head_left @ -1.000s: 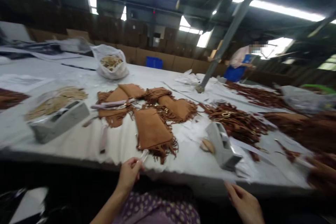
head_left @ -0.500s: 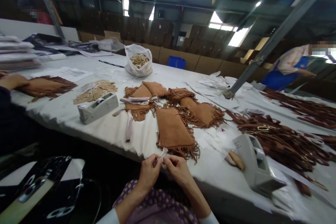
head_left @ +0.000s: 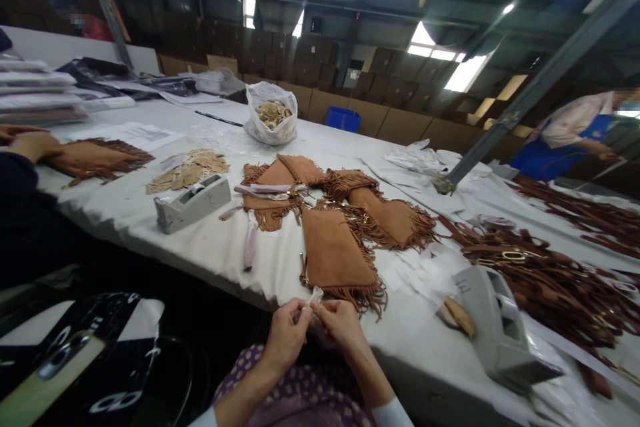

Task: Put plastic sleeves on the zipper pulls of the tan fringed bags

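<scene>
My left hand (head_left: 286, 337) and my right hand (head_left: 341, 325) meet at the table's near edge, both pinching a small clear strip (head_left: 315, 296) that looks like tape or film. Just beyond my fingers lies a tan suede fringed pouch (head_left: 336, 257), flat on the white table (head_left: 210, 253). More fringed tan pouches (head_left: 390, 217) are heaped behind it. A grey tape dispenser (head_left: 493, 323) stands to my right, a second grey tape dispenser (head_left: 193, 202) to my left.
A pile of brown straps with gold buckles (head_left: 540, 273) covers the right side. Tan tags (head_left: 187, 170) and a plastic bag (head_left: 271, 121) sit farther back. A co-worker's hand (head_left: 33, 145) rests on a pouch at the left; another person (head_left: 575, 133) stands far right.
My right hand came in from the lower right and joined the left on the small clear strip. The view swung left and now shows the co-worker's side of the table.
</scene>
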A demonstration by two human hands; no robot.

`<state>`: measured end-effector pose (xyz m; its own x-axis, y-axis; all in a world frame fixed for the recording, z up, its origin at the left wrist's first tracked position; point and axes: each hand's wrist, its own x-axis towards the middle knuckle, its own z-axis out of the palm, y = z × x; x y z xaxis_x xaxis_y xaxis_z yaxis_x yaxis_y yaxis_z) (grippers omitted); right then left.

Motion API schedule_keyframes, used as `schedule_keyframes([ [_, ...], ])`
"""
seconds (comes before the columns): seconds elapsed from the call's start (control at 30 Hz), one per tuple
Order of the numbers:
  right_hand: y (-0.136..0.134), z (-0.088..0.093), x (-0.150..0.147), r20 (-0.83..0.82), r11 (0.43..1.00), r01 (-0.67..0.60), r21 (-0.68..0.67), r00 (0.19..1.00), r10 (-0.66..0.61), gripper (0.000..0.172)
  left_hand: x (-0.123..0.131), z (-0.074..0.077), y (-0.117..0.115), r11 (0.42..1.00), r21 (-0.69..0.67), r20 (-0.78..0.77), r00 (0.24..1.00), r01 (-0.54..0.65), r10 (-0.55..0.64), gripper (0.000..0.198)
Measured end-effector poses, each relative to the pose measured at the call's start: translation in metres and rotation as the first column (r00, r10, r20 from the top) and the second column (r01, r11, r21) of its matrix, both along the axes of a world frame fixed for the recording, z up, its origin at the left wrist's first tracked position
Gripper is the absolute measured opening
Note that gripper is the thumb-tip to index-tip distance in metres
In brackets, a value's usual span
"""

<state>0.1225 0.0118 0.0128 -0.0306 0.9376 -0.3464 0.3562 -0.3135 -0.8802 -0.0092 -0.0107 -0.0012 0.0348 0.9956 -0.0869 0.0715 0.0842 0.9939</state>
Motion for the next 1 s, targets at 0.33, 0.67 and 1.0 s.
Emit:
schedule_keyframes([
  [0.33,-0.01,0.001,-0.014,-0.268,0.978,0.16,-0.132,0.944,-0.191,0.046,0.0,0.006,-0.009,0.984,0.021,-0.123,0.976,-0.177,0.179,0.034],
  [0.67,-0.01,-0.01,-0.003,-0.208,0.992,0.125,-0.024,0.97,-0.127,0.05,-0.001,0.006,0.003,0.994,-0.098,-0.016,0.999,-0.042,0.041,0.027],
  [1.0,-0.017,0.007,0.019,0.116,0.987,0.094,0.127,0.987,-0.109,0.059,-0.003,0.006,0.011,0.885,-0.445,0.369,0.929,0.138,0.04,0.03],
])
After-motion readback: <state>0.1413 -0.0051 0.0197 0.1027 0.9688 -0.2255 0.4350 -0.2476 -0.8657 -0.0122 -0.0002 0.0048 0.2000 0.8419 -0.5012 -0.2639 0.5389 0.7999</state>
